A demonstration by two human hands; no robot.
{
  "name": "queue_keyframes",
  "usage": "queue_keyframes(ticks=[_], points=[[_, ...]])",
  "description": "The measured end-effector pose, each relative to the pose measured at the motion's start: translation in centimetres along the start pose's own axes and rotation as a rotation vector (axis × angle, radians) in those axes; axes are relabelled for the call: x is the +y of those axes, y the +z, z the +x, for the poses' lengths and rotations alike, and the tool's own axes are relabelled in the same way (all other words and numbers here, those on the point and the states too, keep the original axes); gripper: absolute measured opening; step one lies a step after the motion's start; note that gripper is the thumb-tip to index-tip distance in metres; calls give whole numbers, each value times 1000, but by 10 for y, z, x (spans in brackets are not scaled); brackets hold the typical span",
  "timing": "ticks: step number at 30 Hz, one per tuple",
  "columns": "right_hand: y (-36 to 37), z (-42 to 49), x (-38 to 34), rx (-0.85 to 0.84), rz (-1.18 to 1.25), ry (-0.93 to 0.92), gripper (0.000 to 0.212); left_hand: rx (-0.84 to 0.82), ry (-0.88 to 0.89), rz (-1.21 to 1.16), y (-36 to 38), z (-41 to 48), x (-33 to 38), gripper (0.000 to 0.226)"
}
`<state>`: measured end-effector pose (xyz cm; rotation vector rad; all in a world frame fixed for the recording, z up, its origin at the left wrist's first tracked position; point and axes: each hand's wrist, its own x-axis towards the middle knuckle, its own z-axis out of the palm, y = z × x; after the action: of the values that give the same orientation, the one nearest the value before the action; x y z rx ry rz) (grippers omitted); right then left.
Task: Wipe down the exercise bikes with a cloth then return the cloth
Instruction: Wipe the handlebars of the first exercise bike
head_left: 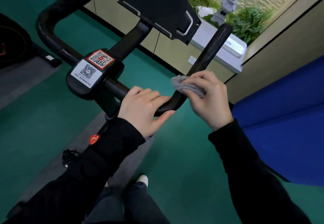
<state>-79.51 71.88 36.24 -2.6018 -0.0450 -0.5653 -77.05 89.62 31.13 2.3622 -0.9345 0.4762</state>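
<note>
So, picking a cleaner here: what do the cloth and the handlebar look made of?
The cloth looks like microfibre or terry: grey, fuzzy nap. The handlebar looks rubber- or plastic-coated, semi-gloss black with pale scuffs; its core is hidden.

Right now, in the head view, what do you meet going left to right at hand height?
QR-code panel → left hand gripping the handlebar → right hand holding the grey cloth against the bar → blue surface.
</note>
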Motion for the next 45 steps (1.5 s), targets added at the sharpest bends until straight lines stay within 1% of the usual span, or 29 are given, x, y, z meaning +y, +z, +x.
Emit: queue_keyframes(ticks=[3,7,8,11,12,13,15,17,19,20,22,24,27,29,32,34,37,39,41,42,45], points=[[-10,14,5,-24,-43,3,9,-12,-21,-5,0,0,0,30],[-8,18,-3,-240,-74,-158,10,-11,-26,-8,-1,1,1,30],[-11,24,-1,-272,-104,-156,11,-14,-25,-10,-1,1,1,31],[-23,48,6,-285,-187,-98,13,-22,-31,-18,-2,1,1,35],[-24,54,5,-322,-203,-116,14,-25,-34,-16,-2,1,2,36],[-23,59,1,-387,-211,-162,13,-28,-35,-14,-2,1,2,36],[-17,67,-10,-604,-189,-252,13,-33,-34,-12,-3,1,3,36],[-13,80,-18,-842,-183,-243,13,-30,-32,-9,-3,1,3,36],[-12,94,-20,-1000,-216,-185,12,-31,-33,-8,-5,1,3,35],[-11,100,-19,-1035,-242,-164,12,-33,-35,-8,-5,1,3,35],[-10,111,-18,-1029,-314,-157,11,-39,-39,-11,-5,1,4,34],[-7,118,-17,-1032,-339,-112,7,-50,-43,-11,-6,1,4,33],[1,120,-21,-1150,-307,-53,4,-59,-50,1,-7,1,4,31],[3,124,-23,-1176,-341,-61,5,-61,-53,8,-7,1,5,30],[0,126,-22,-1119,-442,-67,8,-59,-50,6,-7,1,4,31],[-4,119,-22,-1040,-471,-126,9,-60,-42,1,-7,1,4,31],[-9,104,-18,-953,-367,-144,8,-62,-33,11,-7,2,4,31],[-13,94,-8,-829,-308,-158,11,-69,-35,12,-7,2,4,32],[-14,75,3,-603,-254,-187,13,-80,-43,11,-7,2,4,33],[-11,61,7,-452,-202,-180,12,-82,-47,12,-7,2,4,32],[6,15,11,44,6,-43,12,-87,-52,15,-7,2,5,32]])
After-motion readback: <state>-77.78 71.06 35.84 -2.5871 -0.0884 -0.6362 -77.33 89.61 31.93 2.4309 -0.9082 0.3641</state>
